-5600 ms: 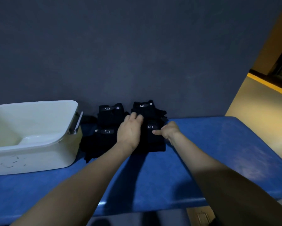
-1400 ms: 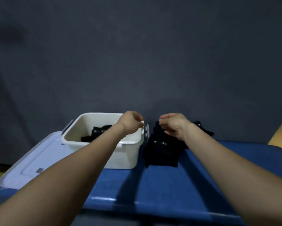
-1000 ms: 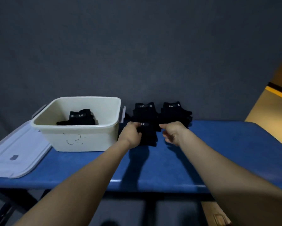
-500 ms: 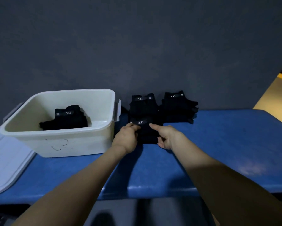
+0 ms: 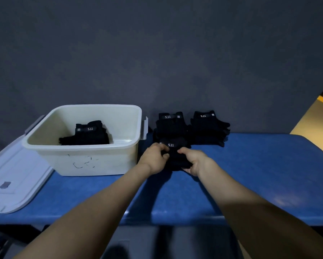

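Leftmost, at the end of the blue table (image 5: 269, 174): a pale lid (image 5: 13, 182), lying flat, with a small grey sticker. Just beside it to the right, a white tub (image 5: 82, 161), open, with dark scribbles on the near wall and a grey latch at each end. Inside, toward the far wall, one black tub bundle (image 5: 89, 135), white 5.11 label facing up.

Next, right of the tub's near corner, the left hand (image 5: 154, 159): fingers curled over the left edge of the near bundle (image 5: 175, 156), thumb on top beside its 5.11 label, gripping. Lies just in front of the left stack (image 5: 171, 124), right beside the tub; whether resting on the table or lifted a little, cannot tell. On its other side the right hand (image 5: 196, 161): thumb pressed on top, fingers curled under the near right edge, likewise gripping. Both forearms bare, reaching in from the near edge.

Behind the hands, against the grey wall (image 5: 157, 53), the left stack of the same black bundles, label on top, near the tub's right latch. Just right of that, touching or nearly so, the right stack (image 5: 207, 126), also labelled 5.11, its dark ends fanning out to the right. Beyond, blue tabletop running on to the right, and a strip of yellow floor (image 5: 314, 116) past the wall's edge.
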The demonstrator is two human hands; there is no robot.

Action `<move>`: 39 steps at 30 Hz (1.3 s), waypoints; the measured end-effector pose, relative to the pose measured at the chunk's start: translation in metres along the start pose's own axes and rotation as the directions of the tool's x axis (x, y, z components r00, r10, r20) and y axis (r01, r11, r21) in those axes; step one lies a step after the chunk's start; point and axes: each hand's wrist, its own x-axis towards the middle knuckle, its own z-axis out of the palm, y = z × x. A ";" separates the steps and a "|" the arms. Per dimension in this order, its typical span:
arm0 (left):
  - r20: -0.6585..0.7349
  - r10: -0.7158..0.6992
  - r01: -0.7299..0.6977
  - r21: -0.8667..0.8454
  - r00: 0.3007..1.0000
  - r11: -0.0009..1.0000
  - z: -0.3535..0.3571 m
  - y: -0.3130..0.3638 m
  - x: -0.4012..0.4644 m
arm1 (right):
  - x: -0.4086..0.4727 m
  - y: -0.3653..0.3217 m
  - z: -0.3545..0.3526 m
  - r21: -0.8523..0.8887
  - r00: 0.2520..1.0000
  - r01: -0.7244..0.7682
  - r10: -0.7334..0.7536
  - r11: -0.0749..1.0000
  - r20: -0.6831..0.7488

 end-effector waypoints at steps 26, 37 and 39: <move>0.126 -0.318 0.250 -0.887 0.940 0.389 -0.206 0.013 -0.042 | -0.110 -0.120 0.105 0.131 0.909 0.278 -0.305 0.952 0.285; 0.042 -0.453 0.255 -0.870 0.890 0.421 -0.231 -0.076 -0.024 | -0.079 -0.106 0.175 -0.079 0.885 0.113 -0.064 0.990 0.461; 0.039 -0.480 0.285 -0.845 0.877 0.452 -0.233 -0.084 -0.021 | -0.070 -0.105 0.183 -0.095 0.897 0.095 -0.044 0.991 0.440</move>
